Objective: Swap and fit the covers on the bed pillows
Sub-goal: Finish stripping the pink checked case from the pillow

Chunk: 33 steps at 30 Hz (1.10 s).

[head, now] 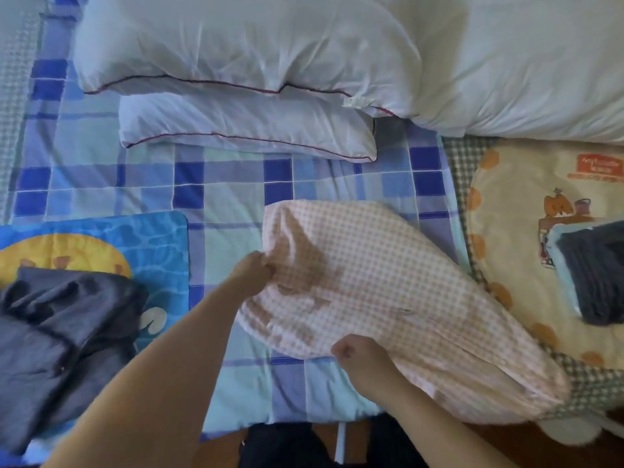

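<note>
A pillow in a pink-and-white checked cover [388,292] lies slanted across the blue plaid bed sheet [219,190], with brownish stains near its left end. My left hand [255,270] pinches the cover at the pillow's upper left corner. My right hand [354,351] is closed on the cover's near edge, lower down. Two bare white pillows with dark red piping, the upper pillow [236,45] and the lower pillow [250,125], lie stacked at the back of the bed.
Dark grey cloth [64,325] is heaped on a blue and yellow cushion [111,238] at the left. A cream cartoon-print quilt [520,211] with folded dark cloth [597,275] lies at the right. A white duvet [523,62] fills the back right. The bed's near edge runs along the bottom.
</note>
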Tool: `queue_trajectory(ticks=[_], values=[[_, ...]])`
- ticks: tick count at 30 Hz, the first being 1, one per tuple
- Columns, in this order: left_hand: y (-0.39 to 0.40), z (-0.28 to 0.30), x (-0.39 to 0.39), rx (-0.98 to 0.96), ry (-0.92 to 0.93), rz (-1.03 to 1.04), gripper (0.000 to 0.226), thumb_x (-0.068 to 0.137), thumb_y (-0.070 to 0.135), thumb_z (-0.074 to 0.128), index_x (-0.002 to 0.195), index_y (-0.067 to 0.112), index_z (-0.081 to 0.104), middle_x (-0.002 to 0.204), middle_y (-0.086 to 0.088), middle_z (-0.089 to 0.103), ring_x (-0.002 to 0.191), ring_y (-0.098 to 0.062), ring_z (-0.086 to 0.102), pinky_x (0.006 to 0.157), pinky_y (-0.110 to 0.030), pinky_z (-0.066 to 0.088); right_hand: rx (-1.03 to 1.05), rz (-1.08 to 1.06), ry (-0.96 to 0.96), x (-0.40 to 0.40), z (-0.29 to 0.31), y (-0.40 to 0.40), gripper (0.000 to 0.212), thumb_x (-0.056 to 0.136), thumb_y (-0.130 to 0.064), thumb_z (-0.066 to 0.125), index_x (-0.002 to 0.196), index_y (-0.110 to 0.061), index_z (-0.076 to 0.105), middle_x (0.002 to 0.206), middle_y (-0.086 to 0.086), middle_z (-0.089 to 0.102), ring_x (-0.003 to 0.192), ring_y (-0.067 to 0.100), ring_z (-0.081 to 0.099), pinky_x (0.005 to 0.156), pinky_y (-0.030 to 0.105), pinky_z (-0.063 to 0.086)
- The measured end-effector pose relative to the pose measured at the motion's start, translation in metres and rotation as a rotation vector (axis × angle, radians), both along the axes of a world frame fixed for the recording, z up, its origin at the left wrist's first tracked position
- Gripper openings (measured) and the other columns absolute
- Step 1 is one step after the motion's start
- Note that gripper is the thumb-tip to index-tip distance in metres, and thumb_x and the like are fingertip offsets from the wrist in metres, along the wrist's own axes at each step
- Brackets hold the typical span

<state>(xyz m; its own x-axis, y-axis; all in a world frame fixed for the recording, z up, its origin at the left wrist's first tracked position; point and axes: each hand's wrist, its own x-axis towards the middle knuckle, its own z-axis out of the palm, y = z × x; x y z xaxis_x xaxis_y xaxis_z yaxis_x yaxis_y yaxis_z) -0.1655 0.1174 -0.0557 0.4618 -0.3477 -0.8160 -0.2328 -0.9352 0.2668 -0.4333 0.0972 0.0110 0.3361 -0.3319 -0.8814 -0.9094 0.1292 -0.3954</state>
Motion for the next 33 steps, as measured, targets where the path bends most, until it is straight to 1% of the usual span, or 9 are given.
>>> queue_trajectory(ticks=[5,9,11,14,17,19,26,28,33], values=[[0.024,0.13,-0.029,-0.357,0.149,0.373,0.02,0.091,0.028,0.063,0.107,0.015,0.06,0.101,-0.014,0.072,0.083,-0.026,0.07,0.078,-0.05,0.061,-0.244,-0.141,-0.323,0.027,0.061,0.003,0.027,0.1,-0.01,0.052,0.115,-0.024,0.07,0.113,-0.024,0.064,0.109,-0.002,0.06,0.094,0.017,0.046],[0.045,0.246,-0.049,-0.645,0.178,0.488,0.059,0.089,0.021,0.075,0.136,0.04,0.044,0.102,-0.007,0.076,0.086,-0.021,0.075,0.075,-0.038,0.061,-0.346,-0.261,-0.641,0.047,0.134,0.0,0.017,0.098,-0.018,0.063,0.109,-0.027,0.073,0.103,-0.014,0.073,0.1,0.006,0.068,0.091,0.034,0.054],[0.047,0.297,-0.059,-0.719,0.091,0.316,0.059,0.095,0.017,0.067,0.136,0.053,0.046,0.095,-0.004,0.074,0.084,-0.017,0.073,0.078,-0.042,0.062,-0.347,-0.285,-0.771,0.046,0.175,-0.001,0.011,0.099,-0.023,0.064,0.1,-0.02,0.074,0.091,-0.005,0.075,0.087,0.015,0.071,0.081,0.038,0.057],[0.044,0.356,-0.077,-0.725,0.063,0.158,0.022,0.092,0.023,0.067,0.103,0.042,0.073,0.087,0.002,0.073,0.081,-0.015,0.07,0.084,-0.055,0.058,-0.423,-0.371,-0.889,0.039,0.231,-0.001,0.016,0.1,-0.011,0.058,0.095,-0.016,0.072,0.086,0.007,0.07,0.079,0.022,0.066,0.073,0.028,0.052],[0.042,0.396,-0.099,-0.669,-0.011,0.057,0.018,0.078,0.04,0.078,0.093,0.04,0.069,0.087,0.011,0.069,0.075,-0.005,0.066,0.072,-0.033,0.057,-0.472,-0.411,-0.887,0.028,0.271,0.001,0.022,0.099,-0.008,0.053,0.102,-0.021,0.07,0.093,-0.001,0.071,0.089,0.012,0.068,0.083,0.035,0.055],[0.043,0.415,-0.113,-0.655,-0.145,-0.054,0.026,0.076,0.043,0.079,0.089,0.037,0.057,0.085,0.01,0.062,0.07,0.0,0.058,0.058,-0.017,0.04,-0.508,-0.422,-0.906,0.021,0.293,0.001,0.025,0.097,-0.008,0.053,0.105,-0.023,0.071,0.101,-0.004,0.073,0.097,0.014,0.069,0.088,0.043,0.055],[0.039,0.437,-0.138,-0.709,-0.423,-0.207,0.014,0.089,0.038,0.064,0.079,0.03,0.058,0.078,0.008,0.064,0.073,-0.002,0.056,0.059,-0.018,0.037,-0.609,-0.385,-0.878,0.008,0.337,-0.004,0.031,0.094,-0.007,0.058,0.095,-0.033,0.076,0.095,-0.02,0.073,0.093,0.0,0.068,0.084,0.027,0.053],[0.045,0.439,-0.138,-0.788,-0.304,0.015,0.015,0.09,0.032,0.068,0.076,0.026,0.067,0.076,0.005,0.068,0.072,-0.003,0.06,0.064,-0.021,0.041,-0.55,-0.353,-0.876,0.008,0.342,-0.002,0.027,0.096,-0.012,0.058,0.102,-0.031,0.077,0.097,-0.02,0.074,0.094,0.0,0.069,0.088,0.028,0.054],[0.06,0.443,-0.143,-0.932,0.36,0.556,0.01,0.09,0.004,0.066,0.096,-0.001,0.073,0.089,-0.018,0.075,0.079,-0.023,0.072,0.078,-0.037,0.055,-0.645,-0.319,-0.858,0.004,0.343,0.005,0.012,0.091,-0.031,0.07,0.102,-0.031,0.075,0.095,-0.015,0.075,0.09,0.005,0.071,0.085,0.035,0.058]])
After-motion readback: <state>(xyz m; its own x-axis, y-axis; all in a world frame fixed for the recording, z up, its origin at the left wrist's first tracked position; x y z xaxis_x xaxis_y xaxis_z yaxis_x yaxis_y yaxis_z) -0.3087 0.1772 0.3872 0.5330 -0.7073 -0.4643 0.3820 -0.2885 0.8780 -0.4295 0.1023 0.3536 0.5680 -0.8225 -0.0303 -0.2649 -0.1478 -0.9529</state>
